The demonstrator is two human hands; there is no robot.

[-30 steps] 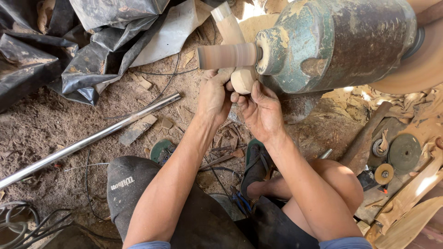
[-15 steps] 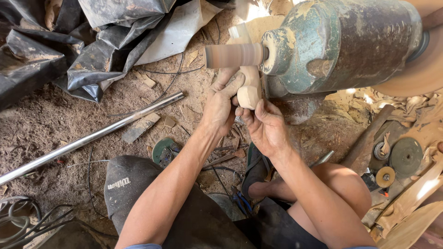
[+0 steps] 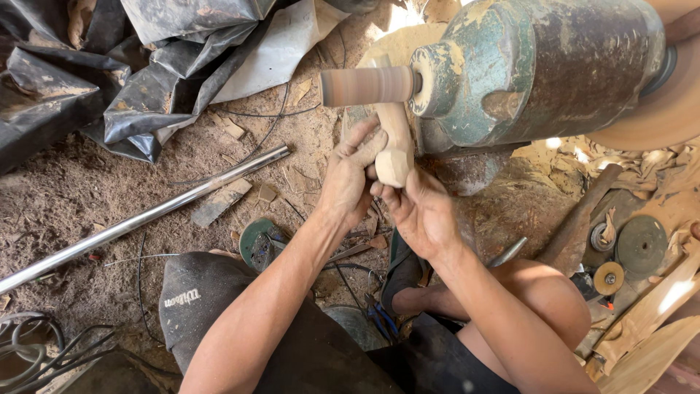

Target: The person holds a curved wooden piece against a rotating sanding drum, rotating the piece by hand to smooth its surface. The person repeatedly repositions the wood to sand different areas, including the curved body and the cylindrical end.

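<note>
Both my hands hold a pale carved wooden piece upright, its upper end under a spinning sanding drum. My left hand grips the piece from the left, fingers wrapped over its side. My right hand cups its lower end from below and the right. The drum sticks out to the left from a big green, worn motor housing.
A long metal pipe lies diagonally on the sawdust floor at left. Black plastic sheeting is heaped at top left. Grinding discs and wood offcuts lie at right. Cables coil at bottom left. My knees fill the bottom.
The wooden piece has been lowered from the drum and turned more upright. Both hands shifted down slightly with it, and the view has drifted a little.
</note>
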